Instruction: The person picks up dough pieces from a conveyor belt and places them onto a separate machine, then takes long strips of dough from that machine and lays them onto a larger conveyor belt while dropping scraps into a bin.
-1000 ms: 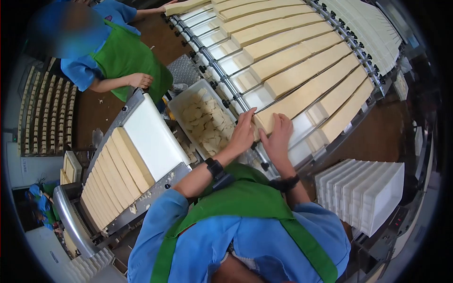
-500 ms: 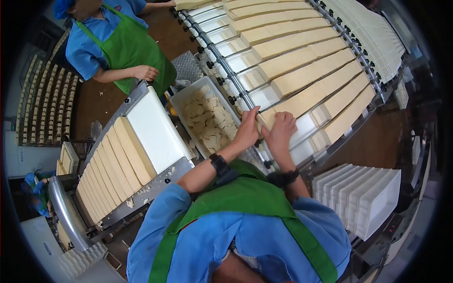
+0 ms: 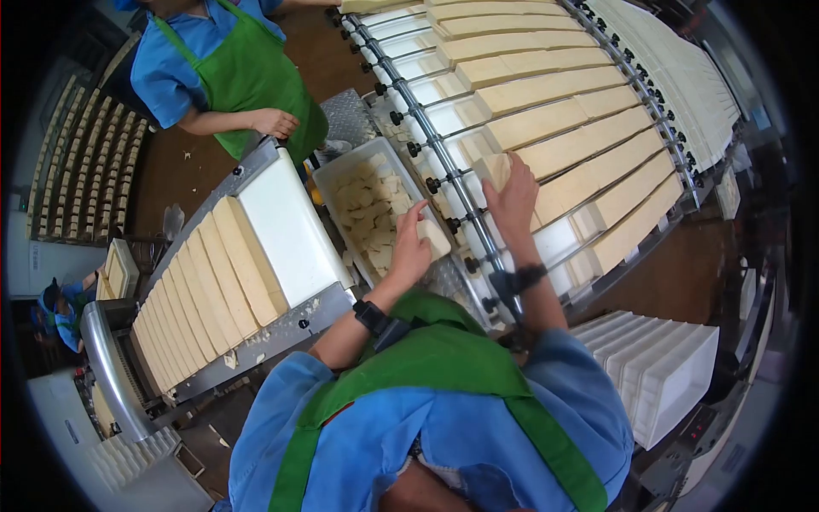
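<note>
My left hand (image 3: 408,247) is shut on a small cut-off cream block (image 3: 435,238) and holds it over the near edge of a white bin (image 3: 328,181) full of similar scraps. Further along, my right hand (image 3: 514,198) grips the near end of a long cream slab (image 3: 589,141). That slab lies on the roller conveyor (image 3: 444,175) among several other long slabs. A dark band sits on each of my wrists.
A second belt (image 3: 286,230) on the left carries several long slabs (image 3: 200,286). A co-worker (image 3: 230,72) in blue with a green apron stands at its far end. Stacked white trays (image 3: 661,371) sit at lower right. Racks of blocks (image 3: 81,175) stand far left.
Both hands were pressed together on one slab's end. My left hand has pulled back to the bin with a broken-off piece, and my right hand has moved up the conveyor.
</note>
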